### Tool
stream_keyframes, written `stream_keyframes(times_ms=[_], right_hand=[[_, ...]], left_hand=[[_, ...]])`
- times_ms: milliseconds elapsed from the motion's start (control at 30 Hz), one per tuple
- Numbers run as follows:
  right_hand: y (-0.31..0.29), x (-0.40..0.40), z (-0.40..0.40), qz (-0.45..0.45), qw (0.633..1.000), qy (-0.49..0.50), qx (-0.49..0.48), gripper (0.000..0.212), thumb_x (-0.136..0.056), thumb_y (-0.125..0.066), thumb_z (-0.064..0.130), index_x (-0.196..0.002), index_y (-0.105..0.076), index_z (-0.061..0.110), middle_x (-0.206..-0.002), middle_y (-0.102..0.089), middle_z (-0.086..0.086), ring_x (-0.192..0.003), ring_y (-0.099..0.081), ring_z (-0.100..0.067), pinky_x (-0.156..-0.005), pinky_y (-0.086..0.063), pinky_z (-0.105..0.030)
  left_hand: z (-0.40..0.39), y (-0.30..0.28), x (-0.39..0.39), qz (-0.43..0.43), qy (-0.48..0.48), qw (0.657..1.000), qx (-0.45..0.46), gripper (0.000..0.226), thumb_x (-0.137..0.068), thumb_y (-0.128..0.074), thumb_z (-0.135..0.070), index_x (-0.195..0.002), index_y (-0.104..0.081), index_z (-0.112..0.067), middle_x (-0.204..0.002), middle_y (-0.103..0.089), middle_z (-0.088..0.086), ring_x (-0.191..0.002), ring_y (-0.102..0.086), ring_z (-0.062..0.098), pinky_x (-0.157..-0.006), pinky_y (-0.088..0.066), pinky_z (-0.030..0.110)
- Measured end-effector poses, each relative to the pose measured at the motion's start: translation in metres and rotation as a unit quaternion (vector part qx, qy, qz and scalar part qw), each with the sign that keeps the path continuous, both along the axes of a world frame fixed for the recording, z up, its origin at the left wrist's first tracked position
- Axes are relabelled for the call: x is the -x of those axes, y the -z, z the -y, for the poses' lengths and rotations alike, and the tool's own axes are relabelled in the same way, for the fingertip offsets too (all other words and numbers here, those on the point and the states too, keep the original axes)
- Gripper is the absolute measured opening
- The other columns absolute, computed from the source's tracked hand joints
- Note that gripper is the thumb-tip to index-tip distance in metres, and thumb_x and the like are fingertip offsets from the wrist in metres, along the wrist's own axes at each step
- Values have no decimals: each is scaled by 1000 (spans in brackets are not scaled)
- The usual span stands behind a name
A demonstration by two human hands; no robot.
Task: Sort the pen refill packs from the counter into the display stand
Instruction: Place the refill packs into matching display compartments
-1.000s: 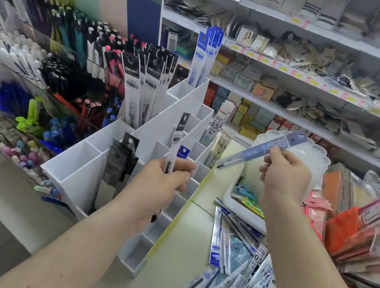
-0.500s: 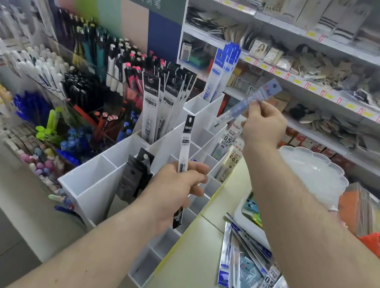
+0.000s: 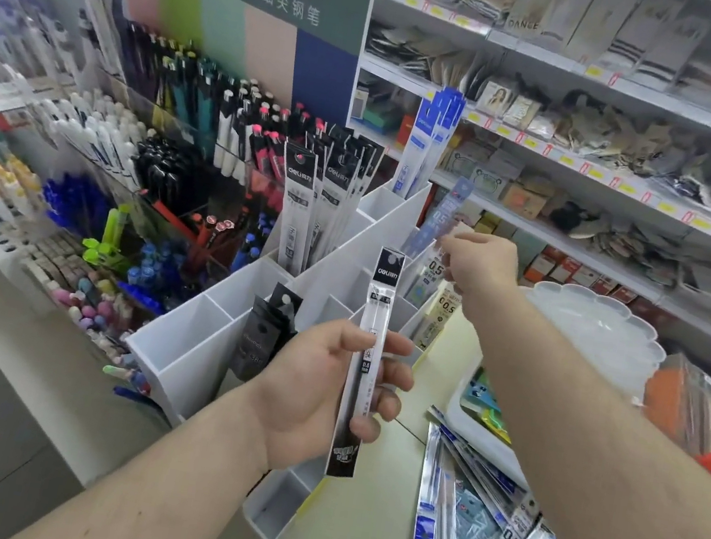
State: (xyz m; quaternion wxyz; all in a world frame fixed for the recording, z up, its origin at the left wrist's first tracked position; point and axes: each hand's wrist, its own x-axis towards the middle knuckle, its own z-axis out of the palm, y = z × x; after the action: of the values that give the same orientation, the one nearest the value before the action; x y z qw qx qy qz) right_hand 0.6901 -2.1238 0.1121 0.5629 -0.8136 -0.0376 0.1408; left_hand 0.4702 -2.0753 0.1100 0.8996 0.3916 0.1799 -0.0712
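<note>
Hands both occupied: right hand (image 3: pixel 479 262) pinches blue refill pack (image 3: pixel 440 217) at a right-side compartment of display stand (image 3: pixel 198 351), frame centre; left hand (image 3: pixel 324 386) grips black refill pack (image 3: pixel 365 360); best lowered upright, released once seated.

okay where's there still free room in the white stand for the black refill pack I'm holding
Free: the front-left compartments of the white stand, left of the dark pack, and the low front slots under your left hand. Crowded: the back compartment of black-topped packs, the blue packs at the rear, and the right side where your right hand is.
</note>
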Motion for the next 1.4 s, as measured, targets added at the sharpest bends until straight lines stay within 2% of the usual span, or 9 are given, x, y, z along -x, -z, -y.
stream_keyframes(times_ms=[300,467,567,667,800,900,1067,1233,1400], right_hand=[[-10,95,74,-89,963,-228,-114,31,-89,-69,40,-83,-68,10,-68,-45,-5,-57,-39,-12,-54,-33,-24],[-15,111,79,-69,948,-282,-129,30,-97,-63,21,-88,-65,-7,-74,-46,-14,-52,-40,-23,-42,-38,-24],[-28,107,74,-21,963,-194,-184,32,-98,-61,21,-79,-55,-5,-62,-40,-12,-51,-32,-20,-48,-27,-26],[-47,99,72,8,961,-59,-271,36,-101,-56,20,-67,-46,13,-48,-38,1,-41,-29,-10,-44,-25,-22],[-65,99,67,72,947,-10,-312,37,-102,-55,19,-67,-45,14,-43,-39,8,-41,-32,-7,-42,-27,-20],[-71,107,57,150,942,-32,-298,39,-101,-57,18,-63,-47,15,-44,-41,10,-43,-33,-9,-42,-27,-21],[-83,118,34,249,929,-85,-259,38,-98,-61,18,-62,-52,16,-48,-48,10,-44,-37,-7,-45,-31,-22],[-90,125,12,332,915,-110,-201,38,-96,-64,21,-60,-53,22,-56,-56,-1,-50,-49,-18,-49,-38,-29],[-83,124,-12,387,907,-138,-97,33,-96,-65,26,-73,-63,2,-67,-65,-14,-65,-61,-34,-60,-51,-42]], left_hand=[[13,14,-1,17,78,995,65,50,-63,-48,-17,-106,-67,1,-77,-54,7,-58,-46,17,-50,-33,24],[23,-2,2,2,71,995,-64,36,-77,-44,-3,-109,-59,2,-79,-59,10,-61,-54,20,-50,-41,25],[25,-23,12,-23,5,977,-213,27,-92,-42,1,-107,-64,-4,-91,-68,9,-79,-63,23,-76,-59,37],[15,-45,33,-1,-82,883,-461,25,-84,-60,-17,-104,-69,-30,-92,-70,-17,-84,-64,8,-84,-55,33],[-26,-87,53,55,-275,671,-686,25,-79,-65,-12,-91,-64,-33,-83,-64,-12,-72,-58,2,-64,-44,9],[-67,-100,39,-22,-229,595,-770,16,-78,-71,-20,-77,-58,-29,-81,-60,-12,-73,-56,7,-64,-42,24],[-94,-89,7,-65,-131,622,-769,21,-86,-67,-35,-70,-66,-23,-73,-68,-7,-72,-62,12,-62,-44,25],[-94,-82,-8,-10,-159,750,-642,40,-101,-48,-29,-69,-71,-21,-73,-71,-6,-69,-63,17,-83,-54,35],[-92,-84,-6,-11,-178,769,-614,44,-104,-38,-35,-78,-70,-18,-86,-71,-3,-81,-62,16,-86,-51,36]])
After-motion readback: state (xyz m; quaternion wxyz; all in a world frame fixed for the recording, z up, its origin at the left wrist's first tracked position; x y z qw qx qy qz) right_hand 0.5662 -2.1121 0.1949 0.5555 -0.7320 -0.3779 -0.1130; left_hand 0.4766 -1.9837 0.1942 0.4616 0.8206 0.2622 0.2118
